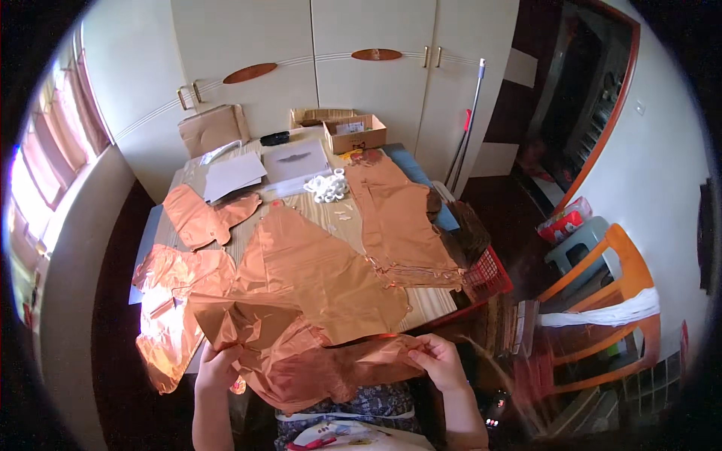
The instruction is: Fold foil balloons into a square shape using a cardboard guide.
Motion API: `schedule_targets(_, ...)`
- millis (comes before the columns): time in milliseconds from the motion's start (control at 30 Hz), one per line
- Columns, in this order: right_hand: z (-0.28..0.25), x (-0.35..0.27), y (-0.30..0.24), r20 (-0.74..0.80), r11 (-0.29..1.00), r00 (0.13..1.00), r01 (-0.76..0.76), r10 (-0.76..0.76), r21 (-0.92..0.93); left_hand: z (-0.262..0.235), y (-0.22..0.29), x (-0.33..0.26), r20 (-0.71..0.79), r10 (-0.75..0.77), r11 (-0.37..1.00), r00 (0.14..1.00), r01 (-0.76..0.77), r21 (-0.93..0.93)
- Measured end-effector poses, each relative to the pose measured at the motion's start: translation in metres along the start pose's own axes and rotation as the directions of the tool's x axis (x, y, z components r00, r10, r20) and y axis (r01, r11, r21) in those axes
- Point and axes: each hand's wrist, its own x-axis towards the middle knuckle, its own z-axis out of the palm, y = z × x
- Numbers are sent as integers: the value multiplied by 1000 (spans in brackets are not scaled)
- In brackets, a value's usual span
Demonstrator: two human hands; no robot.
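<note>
A crumpled, copper-coloured foil balloon [301,368], limp and without air, stretches over my lap at the table's near edge. My left hand [218,366] is closed on its left side, with some fingers hidden behind the foil. At the other end, my right hand [440,362] pinches the narrow edge between thumb and fingers. Just beyond lies a large flat foil balloon [308,263] across the middle of the table. To the left are a shiny wrinkled one [162,323] and a smaller one with rounded lobes [197,218]. Flat foil balloons [398,218] lie stacked on the right.
The wooden table [435,307] also bears a pile of white rings [327,188], white sheets [235,176], a clear plastic bag [297,161] and an open cardboard box [357,139]. A red basket [487,274] and an orange wooden chair [623,263] stand at the right.
</note>
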Motion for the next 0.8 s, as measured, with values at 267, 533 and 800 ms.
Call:
schedule_targets(267,3,-2,-1,-5,995,998,58,-58,-76,10,-2,11,-5,144,975,990,-143,-167)
schedule_targets(533,20,1,-30,107,561,956,250,-274,-789,37,16,-11,-65,253,965,965,-256,-47)
schedule_targets(800,96,30,-38,567,735,786,533,-247,-420,66,27,-28,123,277,961,953,-273,-51)
